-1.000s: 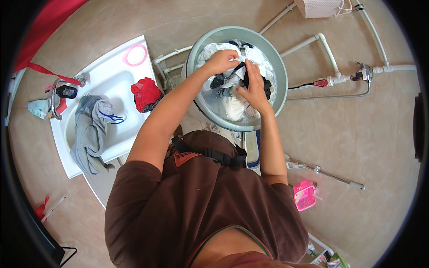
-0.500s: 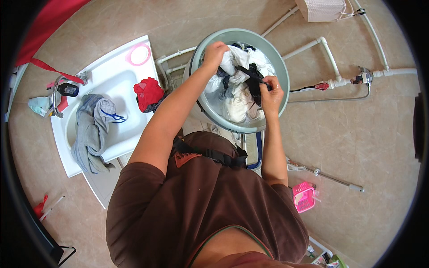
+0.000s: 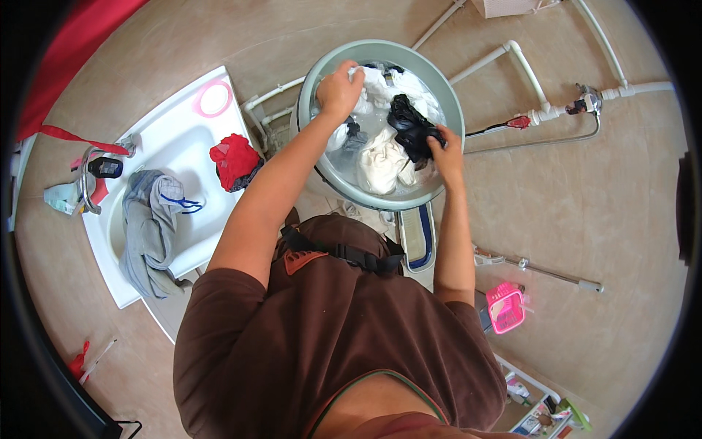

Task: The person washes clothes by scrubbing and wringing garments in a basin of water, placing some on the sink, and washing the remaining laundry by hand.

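Note:
A grey-green round tub [image 3: 451,110] holds soapy water and a jumble of laundry. My left hand [image 3: 339,92] is curled at the tub's upper left, gripping white cloth [image 3: 376,84]; its fingertips are partly hidden in it. On the right side, my right hand [image 3: 446,150] pinches a wet black garment [image 3: 411,126]. Below that lies a cream cloth [image 3: 382,164], half in the water, with small dark grey pieces at the left.
A white sink [image 3: 196,139] at left has a grey garment [image 3: 146,227] draped in it and red cloth [image 3: 234,161] on its edge. White pipes [image 3: 542,108] run along the wall beyond and right of the tub. A pink basket [image 3: 506,307] sits lower right.
My left hand rose toward the tub's upper left rim with white cloth. My right hand closed on the black garment and drew it rightward, separating it from the white pieces.

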Demonstrator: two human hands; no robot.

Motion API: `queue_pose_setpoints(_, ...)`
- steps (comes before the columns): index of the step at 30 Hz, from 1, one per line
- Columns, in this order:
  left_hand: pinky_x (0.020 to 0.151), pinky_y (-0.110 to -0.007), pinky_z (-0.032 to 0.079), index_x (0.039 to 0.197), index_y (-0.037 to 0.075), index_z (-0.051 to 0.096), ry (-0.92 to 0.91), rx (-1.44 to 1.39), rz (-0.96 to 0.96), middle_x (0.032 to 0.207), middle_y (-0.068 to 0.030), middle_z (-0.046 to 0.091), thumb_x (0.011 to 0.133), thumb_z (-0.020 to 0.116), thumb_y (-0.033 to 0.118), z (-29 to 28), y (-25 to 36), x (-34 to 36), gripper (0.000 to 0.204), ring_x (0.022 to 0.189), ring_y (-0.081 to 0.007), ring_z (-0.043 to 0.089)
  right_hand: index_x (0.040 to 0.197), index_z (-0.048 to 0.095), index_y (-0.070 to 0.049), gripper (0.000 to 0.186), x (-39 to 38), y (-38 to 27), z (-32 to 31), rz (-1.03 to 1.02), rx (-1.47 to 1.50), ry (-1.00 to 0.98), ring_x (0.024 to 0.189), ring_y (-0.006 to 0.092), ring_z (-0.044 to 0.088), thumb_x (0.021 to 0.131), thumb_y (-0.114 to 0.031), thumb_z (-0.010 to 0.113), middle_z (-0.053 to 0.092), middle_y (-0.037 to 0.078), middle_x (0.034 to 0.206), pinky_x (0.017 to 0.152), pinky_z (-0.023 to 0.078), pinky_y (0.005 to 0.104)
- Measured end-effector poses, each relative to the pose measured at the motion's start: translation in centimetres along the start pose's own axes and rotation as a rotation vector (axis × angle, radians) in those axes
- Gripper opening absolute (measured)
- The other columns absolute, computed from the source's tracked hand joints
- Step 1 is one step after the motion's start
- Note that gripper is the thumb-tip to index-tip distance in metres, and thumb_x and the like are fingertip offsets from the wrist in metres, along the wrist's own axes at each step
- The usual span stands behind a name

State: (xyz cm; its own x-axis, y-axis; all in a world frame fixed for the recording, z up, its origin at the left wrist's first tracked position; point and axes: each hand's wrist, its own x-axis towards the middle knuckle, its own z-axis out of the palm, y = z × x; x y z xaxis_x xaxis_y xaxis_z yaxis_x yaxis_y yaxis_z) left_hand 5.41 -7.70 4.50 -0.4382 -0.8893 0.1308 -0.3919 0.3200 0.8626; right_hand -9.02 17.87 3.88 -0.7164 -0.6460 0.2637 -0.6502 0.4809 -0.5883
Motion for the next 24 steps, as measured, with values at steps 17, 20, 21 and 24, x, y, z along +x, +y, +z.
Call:
queue_pose_setpoints(17, 0.077, -0.040, 0.051, 0.094, 0.007, 0.071, -0.905, 0.621, 0.395, 0.092, -0.0168, 0.069, 0.080, 0.061, 0.042, 1.9, -1.6, -2.3, 0.039, 0.088, -0.0316, 0.066, 0.112, 0.065, -0.015, 0.027, 4.2, -0.5, 8.7, 0.055, -0.507, -0.209, 0.095, 0.0317, 0.058, 0.088, -0.023, 0.055, 0.060, 0.014, 0.100, 0.080, 0.047, 0.0414)
queue_pose_setpoints(20, 0.067, -0.032, 0.049, 0.098, 0.004, 0.066, -0.644, -0.063, 0.148, 0.081, -0.0101, 0.066, 0.091, 0.053, 0.040, 2.3, -2.3, -0.8, 0.039, 0.076, -0.0188, 0.064, 0.103, 0.064, -0.004, 0.025, 5.9, -2.9, 6.6, 0.079, 0.354, -0.057, 0.076, 0.0226, 0.061, 0.085, -0.022, 0.063, 0.065, 0.013, 0.080, 0.074, 0.046, 0.0331)
queue_pose_setpoints(21, 0.067, -0.032, 0.049, 0.098, 0.004, 0.066, -0.659, -0.068, 0.163, 0.081, -0.0101, 0.066, 0.091, 0.053, 0.040, 3.1, -1.6, -0.7, 0.039, 0.076, -0.0188, 0.064, 0.104, 0.063, -0.002, 0.024, 6.8, -2.4, 5.6, 0.131, 0.517, -0.068, 0.081, 0.0162, 0.061, 0.089, -0.020, 0.060, 0.065, 0.009, 0.084, 0.074, 0.046, 0.0288)
queue_pose_setpoints(24, 0.068, -0.033, 0.049, 0.119, 0.008, 0.056, -0.656, -0.500, -0.362, 0.099, -0.0091, 0.061, 0.094, 0.047, 0.049, 3.1, -2.5, -0.4, 0.049, 0.080, -0.0194, 0.062, 0.110, 0.061, -0.003, 0.023, 7.2, -10.8, 1.6, 0.217, 1.040, -0.124, 0.085, 0.0117, 0.060, 0.092, -0.016, 0.056, 0.065, 0.004, 0.093, 0.077, 0.047, 0.0250)
